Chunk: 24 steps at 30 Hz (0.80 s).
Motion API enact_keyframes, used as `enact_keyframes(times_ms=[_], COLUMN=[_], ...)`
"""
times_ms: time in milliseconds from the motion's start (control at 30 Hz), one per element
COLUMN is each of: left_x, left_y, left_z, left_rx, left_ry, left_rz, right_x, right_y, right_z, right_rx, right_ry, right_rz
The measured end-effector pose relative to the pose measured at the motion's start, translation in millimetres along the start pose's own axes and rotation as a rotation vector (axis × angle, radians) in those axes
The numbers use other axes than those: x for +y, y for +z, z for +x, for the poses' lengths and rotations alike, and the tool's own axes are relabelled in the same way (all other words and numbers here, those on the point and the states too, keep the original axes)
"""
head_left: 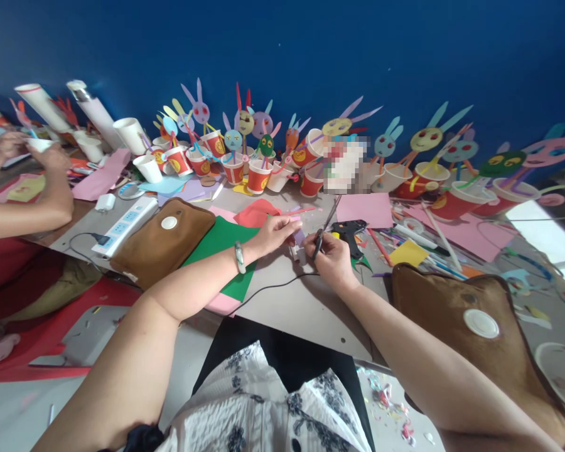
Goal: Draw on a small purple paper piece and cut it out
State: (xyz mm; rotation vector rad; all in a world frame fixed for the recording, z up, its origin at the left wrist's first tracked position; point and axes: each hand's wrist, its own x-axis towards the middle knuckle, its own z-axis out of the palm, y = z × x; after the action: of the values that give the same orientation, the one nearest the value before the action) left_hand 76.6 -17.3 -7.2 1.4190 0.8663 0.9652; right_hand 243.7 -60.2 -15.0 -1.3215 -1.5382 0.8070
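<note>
Left hand [275, 235] is pinching purple paper [300, 238] in closed fingertips left of the glue gun [353, 233], right hand [333, 258] is gripping a black tool [317, 243] in curled fingers just beside it, green sheet [221, 245] lying farther left.

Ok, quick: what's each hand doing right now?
Left hand: closed, pinching a small purple paper piece.
Right hand: closed, holding a dark-handled tool, probably scissors; its exact type is hard to tell.

Soft daylight-like brightness washes the flat grey table [311, 317], white glare flaring far right; edges stretch, the left smears, blocky pixels mask a patch right of centre!
</note>
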Motion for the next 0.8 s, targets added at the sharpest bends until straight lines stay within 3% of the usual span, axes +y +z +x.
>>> enact_keyframes(times_ms=[167,300,433,600,800], left_x=[1.0,3.3,3.9,0.5,-5.9], left_y=[-2.2,-1.8,-2.3,-6.3,-6.8], left_z=[-0.8,-2.1,-2.6,1.1,4.5], left_rx=[-0.099,-0.113,0.001,0.208,0.31], left_ry=[0.012,0.019,0.019,0.069,0.126], left_rz=[0.018,0.006,-0.047,-0.049,-0.081], right_x=[2.9,3.1,5.5,5.4,0.3], right_y=[-0.1,0.1,4.5,10.2,12.0], right_z=[-0.7,-0.3,-1.7,-6.0,-9.5], right_rx=[0.045,0.04,-0.014,-0.178,-0.251], right_ry=[-0.017,-0.008,0.063,0.115,0.079], right_rz=[0.001,0.024,0.059,0.127,0.052])
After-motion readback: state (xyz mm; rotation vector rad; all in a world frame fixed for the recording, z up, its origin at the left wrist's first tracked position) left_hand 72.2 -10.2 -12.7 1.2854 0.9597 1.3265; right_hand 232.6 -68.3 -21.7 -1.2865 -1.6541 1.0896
